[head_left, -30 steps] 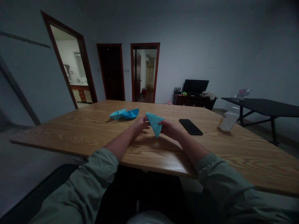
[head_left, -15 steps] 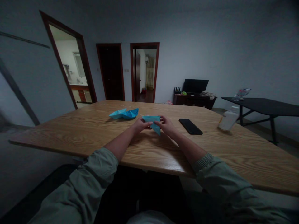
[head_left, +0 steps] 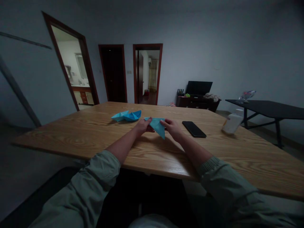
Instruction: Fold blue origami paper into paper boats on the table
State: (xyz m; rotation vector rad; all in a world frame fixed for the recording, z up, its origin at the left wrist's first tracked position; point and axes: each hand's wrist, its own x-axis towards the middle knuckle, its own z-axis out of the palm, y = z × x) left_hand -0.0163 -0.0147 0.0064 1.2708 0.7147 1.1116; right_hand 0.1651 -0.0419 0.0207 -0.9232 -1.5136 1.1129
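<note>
A folded light blue paper (head_left: 157, 126) is held between both hands just above the table, one pointed corner hanging down toward me. My left hand (head_left: 142, 126) pinches its left side, thumb on top. The right edge is gripped by my right hand (head_left: 172, 128), with the thumb on the near face and the fingers behind. Beyond my left hand, two folded paper boats touch each other on the table: a light blue one (head_left: 119, 116) and a darker blue one (head_left: 133, 116).
The wooden table (head_left: 95, 133) spans the view. A black phone (head_left: 194, 129) lies right of my right hand, and a white bottle (head_left: 232, 122) stands farther right. A black table (head_left: 268, 107) and a television (head_left: 199, 88) are in the background.
Both thumbs have moved up and apart toward the paper's upper edge, showing more of its face. The boats, phone and bottle have stayed in place.
</note>
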